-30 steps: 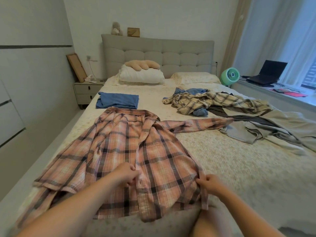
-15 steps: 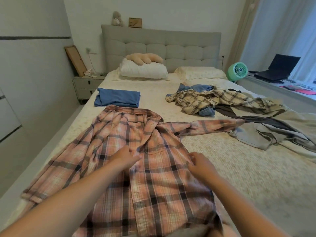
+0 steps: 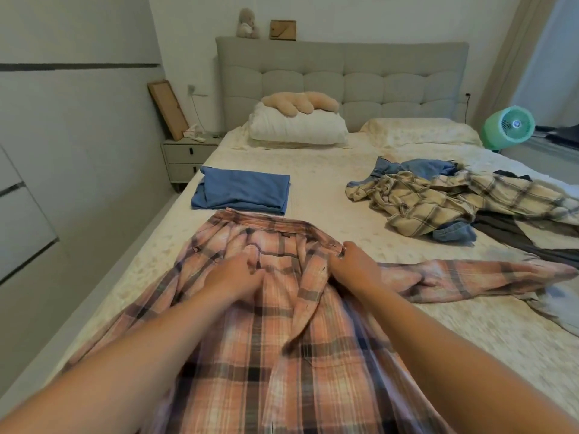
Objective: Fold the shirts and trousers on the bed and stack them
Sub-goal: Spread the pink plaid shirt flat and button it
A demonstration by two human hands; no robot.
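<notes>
A pink plaid shirt (image 3: 282,355) lies spread on the bed (image 3: 329,180), collar toward the headboard, one sleeve stretched to the right. My left hand (image 3: 233,277) rests flat on the shirt's chest, fingers pointing at the collar. My right hand (image 3: 354,263) grips the shirt's front edge just below the collar, fingers curled over the cloth. A folded blue garment (image 3: 241,192) lies beyond the collar. To the right sits a loose heap with a beige plaid shirt (image 3: 438,202), some denim (image 3: 454,233) and dark and grey clothes (image 3: 517,233).
Two pillows (image 3: 297,128) and a plush cushion lie against the grey headboard. A nightstand (image 3: 185,158) stands at the bed's left side, a green fan (image 3: 509,126) at the right. The bed's left edge drops to the floor.
Both hands have slid up the shirt from the hem to the chest and collar. My right hand has moved from the right side seam to the front edge by the collar.
</notes>
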